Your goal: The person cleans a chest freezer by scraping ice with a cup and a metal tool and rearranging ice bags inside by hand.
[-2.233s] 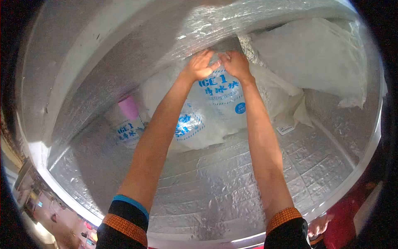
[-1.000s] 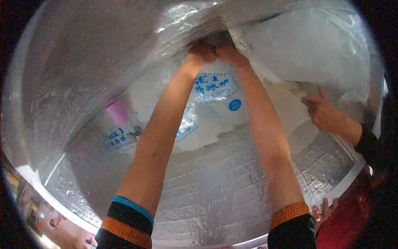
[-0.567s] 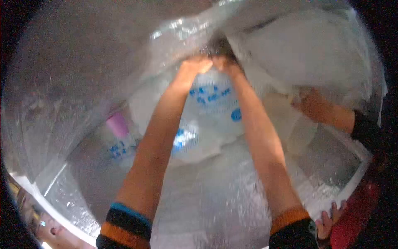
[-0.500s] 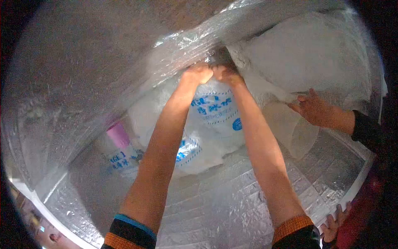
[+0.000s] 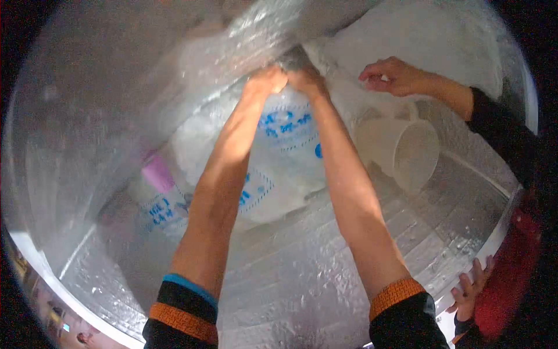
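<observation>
My left hand (image 5: 268,80) and my right hand (image 5: 308,81) are side by side, fingers closed, at the far end of a clear plastic ice bag (image 5: 288,142) with blue print. They appear to grip its top; the exact hold is hidden and blurred. A dark grey patch shows just beyond my knuckles. Below my left forearm lies more printed bag plastic (image 5: 256,189). Left of that forearm, a purple cup (image 5: 157,173) leans over another blue-printed bag (image 5: 160,212).
Silver foil lining (image 5: 302,262) covers this container inside. Right of my arms is a translucent white pitcher (image 5: 415,157). Another person's hand (image 5: 395,77) hovers above it, near a large whitish bag (image 5: 418,41). A second hand (image 5: 472,288) is at the right rim.
The other person's hand has moved up and left, away from the pitcher, which now shows its round opening. My hands keep together at the bag's top while the view shifts slightly.
</observation>
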